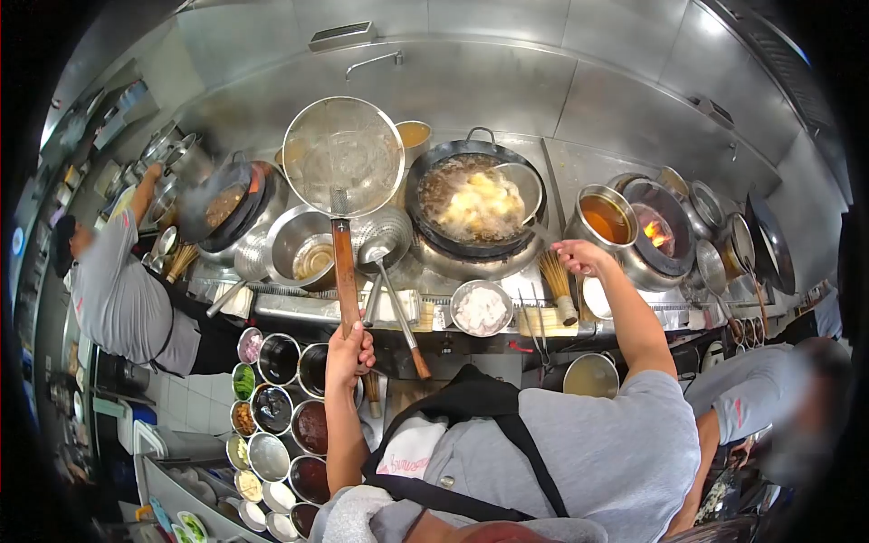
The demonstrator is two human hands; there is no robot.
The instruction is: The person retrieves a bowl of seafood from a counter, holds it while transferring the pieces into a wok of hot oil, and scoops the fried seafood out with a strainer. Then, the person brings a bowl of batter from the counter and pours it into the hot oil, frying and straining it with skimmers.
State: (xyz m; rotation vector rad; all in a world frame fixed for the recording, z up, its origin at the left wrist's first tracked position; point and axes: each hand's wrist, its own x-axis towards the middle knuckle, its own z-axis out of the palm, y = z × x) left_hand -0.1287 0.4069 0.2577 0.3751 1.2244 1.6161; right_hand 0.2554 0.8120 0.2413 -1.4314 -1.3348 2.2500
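My left hand (349,355) is closed around the wooden handle of a round mesh strainer (344,156), raised over the stove. At the right of the large wok (425,204), my right hand (584,258) has its fingers closed at the handle end of a round skimmer (525,188). This skimmer is tilted inside the wok, beside pale yellow food (480,206) in bubbling, steaming oil. A bamboo brush (557,288) stands just below my right hand. The steel pot (605,217) of orange-brown liquid is close behind it.
Flames show in a burner (656,233) on the right. Steel bowl (312,249), ladle (389,258) and bowl of white pieces (482,309) line the front. Several sauce containers (270,456) stand lower left. One person (136,299) works at left, another (751,398) is close at right.
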